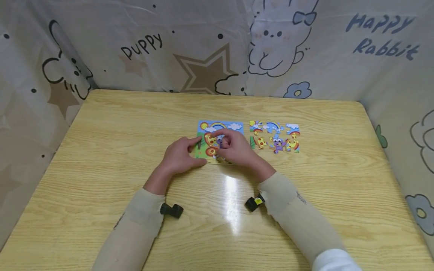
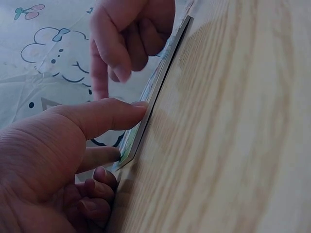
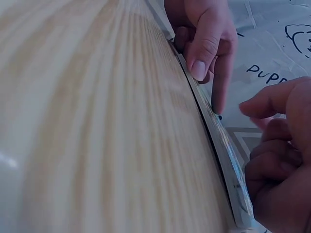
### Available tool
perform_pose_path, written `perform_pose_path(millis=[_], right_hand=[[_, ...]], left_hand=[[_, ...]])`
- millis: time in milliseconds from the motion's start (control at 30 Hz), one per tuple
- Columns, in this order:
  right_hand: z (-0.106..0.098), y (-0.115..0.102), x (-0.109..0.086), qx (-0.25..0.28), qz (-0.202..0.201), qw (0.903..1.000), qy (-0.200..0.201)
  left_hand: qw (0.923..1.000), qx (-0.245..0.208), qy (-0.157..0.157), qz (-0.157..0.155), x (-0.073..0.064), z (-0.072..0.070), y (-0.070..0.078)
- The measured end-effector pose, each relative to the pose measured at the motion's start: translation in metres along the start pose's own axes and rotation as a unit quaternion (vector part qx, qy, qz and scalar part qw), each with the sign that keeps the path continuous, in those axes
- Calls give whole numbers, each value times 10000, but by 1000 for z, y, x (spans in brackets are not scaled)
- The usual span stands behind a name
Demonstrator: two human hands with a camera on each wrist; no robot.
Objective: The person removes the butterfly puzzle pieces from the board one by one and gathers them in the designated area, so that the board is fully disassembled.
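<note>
A flat puzzle board (image 1: 222,125) lies mid-table, printed with a sun, a rainbow and pizza slices. My left hand (image 1: 182,155) rests at its left end, thumb on the near edge and index finger touching the left side. In the left wrist view, the other fingers of that hand curl beside the board's corner. My right hand (image 1: 235,148) is over the board's right part, hiding much of the picture. Its index finger points down at the board, with the remaining fingers folded; no piece shows in its grasp. Whether the fingertip touches is unclear.
Several loose puzzle pieces (image 1: 278,143) lie in rows just right of the board. The wooden table (image 1: 112,150) has a cloth (image 1: 203,34) with cartoon prints hanging behind it and at both sides. A small black device (image 1: 172,210) is strapped to each wrist.
</note>
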State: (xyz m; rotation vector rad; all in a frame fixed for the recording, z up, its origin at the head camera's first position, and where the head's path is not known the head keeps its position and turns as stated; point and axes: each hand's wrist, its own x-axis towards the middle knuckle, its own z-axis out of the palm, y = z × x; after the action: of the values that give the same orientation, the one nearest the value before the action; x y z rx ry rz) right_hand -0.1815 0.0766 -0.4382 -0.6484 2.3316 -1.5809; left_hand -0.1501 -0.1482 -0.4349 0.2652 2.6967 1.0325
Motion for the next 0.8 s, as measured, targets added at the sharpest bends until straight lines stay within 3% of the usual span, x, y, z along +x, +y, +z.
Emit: perform_pose_path(millis=[367, 600, 800], right_hand=[[1, 1, 12, -682, 591, 9929, -776], [2, 1, 18, -504, 968, 9890, -993], [4, -1, 20, -363, 799, 9884, -1241]], left_hand=[[10000, 29, 10, 20, 1, 1, 0], [10000, -1, 14, 7, 1, 1, -1], [10000, -2, 51, 1, 2, 2, -3]])
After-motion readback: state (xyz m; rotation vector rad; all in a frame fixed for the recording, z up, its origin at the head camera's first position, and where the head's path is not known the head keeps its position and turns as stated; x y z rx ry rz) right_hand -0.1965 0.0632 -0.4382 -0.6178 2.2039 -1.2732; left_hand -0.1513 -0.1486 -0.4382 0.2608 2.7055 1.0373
